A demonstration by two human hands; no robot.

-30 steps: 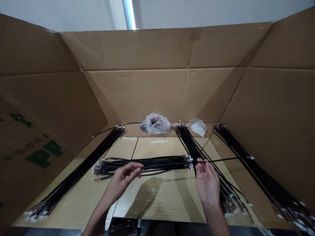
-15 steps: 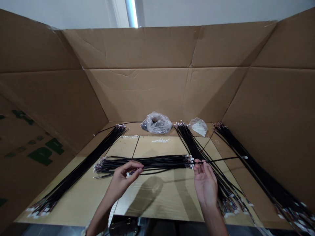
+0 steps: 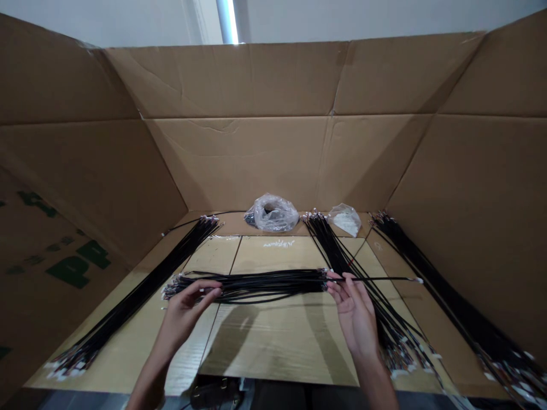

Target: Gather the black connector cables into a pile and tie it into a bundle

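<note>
A black cable (image 3: 387,279) with a white connector at its right end runs out past my right hand (image 3: 356,310), pinched between thumb and fingertips. My left hand (image 3: 190,304) has thumb and forefinger closed on a black cable at the left part of a horizontal bundle of black cables (image 3: 273,282). Against the dark bundle, the held length between my hands is hard to pick out. White connectors and coloured wire ends show at the bundle's left end, partly behind my left hand.
Slanting cable bundles lie at the left (image 3: 145,290), right of centre (image 3: 337,250) and far right (image 3: 444,290). A clear plastic bag (image 3: 276,213) and a smaller bag of white pieces (image 3: 346,219) sit at the back. Cardboard walls (image 3: 256,159) enclose the table (image 3: 277,341).
My left hand has moved left along the bundle. My right hand has shifted slightly left and up, and the held cable's right end has moved slightly left and down.
</note>
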